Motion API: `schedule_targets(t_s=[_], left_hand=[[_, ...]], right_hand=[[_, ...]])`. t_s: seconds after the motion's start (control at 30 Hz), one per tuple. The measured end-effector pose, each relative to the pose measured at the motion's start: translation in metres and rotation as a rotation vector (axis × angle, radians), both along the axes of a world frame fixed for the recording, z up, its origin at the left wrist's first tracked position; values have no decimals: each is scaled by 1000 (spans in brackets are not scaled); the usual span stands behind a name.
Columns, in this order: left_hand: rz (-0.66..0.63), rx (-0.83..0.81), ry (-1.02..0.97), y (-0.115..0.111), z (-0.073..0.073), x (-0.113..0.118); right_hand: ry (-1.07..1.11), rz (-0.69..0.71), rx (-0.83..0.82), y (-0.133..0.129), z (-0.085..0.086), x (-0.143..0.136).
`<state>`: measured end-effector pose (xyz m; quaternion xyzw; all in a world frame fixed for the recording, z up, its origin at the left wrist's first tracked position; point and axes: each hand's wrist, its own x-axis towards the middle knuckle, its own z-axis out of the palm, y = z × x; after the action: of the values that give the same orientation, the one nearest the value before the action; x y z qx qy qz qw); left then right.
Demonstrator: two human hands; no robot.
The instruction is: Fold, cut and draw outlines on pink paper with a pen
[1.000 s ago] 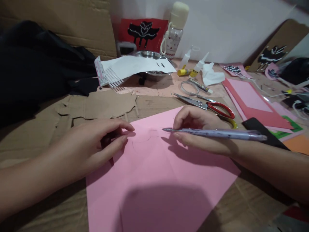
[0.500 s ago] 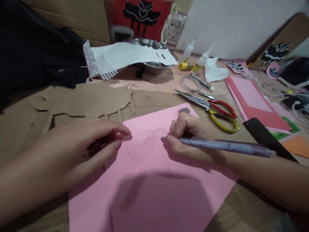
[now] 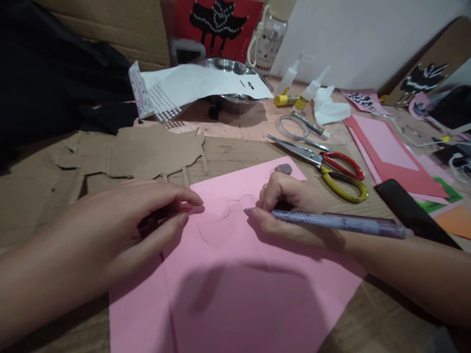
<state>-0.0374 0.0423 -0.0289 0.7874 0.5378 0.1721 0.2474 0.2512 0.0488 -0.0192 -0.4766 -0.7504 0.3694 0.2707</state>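
Pink paper point(image 3: 235, 245) lies before me with a few thin, curved pen lines on its upper half. My right hand point(image 3: 290, 203) is closed around a pale purple pen point(image 3: 338, 222), whose tip touches the paper at the end of a line. The hand's side rests on the sheet. On the left edge of the paper, my left hand point(image 3: 147, 215) lies with thumb and fingers apart, holding nothing. A small grey eraser-like lump point(image 3: 283, 168) sits at the paper's top corner, just beyond my right hand.
Scissors with red and yellow handles point(image 3: 342, 176) lie beyond my right hand. A cut cardboard shape point(image 3: 147, 152) is at the left. Farther back stand a metal bowl point(image 3: 239, 103) under white paper, glue bottles point(image 3: 307, 95) and a jar point(image 3: 270, 41). Coloured paper sheets point(image 3: 415, 179) lie right.
The whole view has shifted slightly, so things sit a little farther right. The pen tip stays on the paper near the same line, the pen tilted almost as before. My left hand keeps its pose.
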Motion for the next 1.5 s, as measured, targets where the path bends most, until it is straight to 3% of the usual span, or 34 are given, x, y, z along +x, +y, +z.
schedule_targets(t_s=[0.23,0.63,0.87,1.23,1.5], left_hand=[[20,-34,46,-1,7,3],[-8,16,-14,1,-2,-1],[13,-25,34,-1,3,1],[-58,208,-67,1,-20,-10],[-80,219,-62,4,-22,-9]], right_hand=[[-7,-47,9,-1,-1,-3],[3,-43,-14,-2,2,-4],[7,-78,19,-3,1,-5],[8,-53,51,-2,-2,-5],[58,-35,17,-2,-4,-3]])
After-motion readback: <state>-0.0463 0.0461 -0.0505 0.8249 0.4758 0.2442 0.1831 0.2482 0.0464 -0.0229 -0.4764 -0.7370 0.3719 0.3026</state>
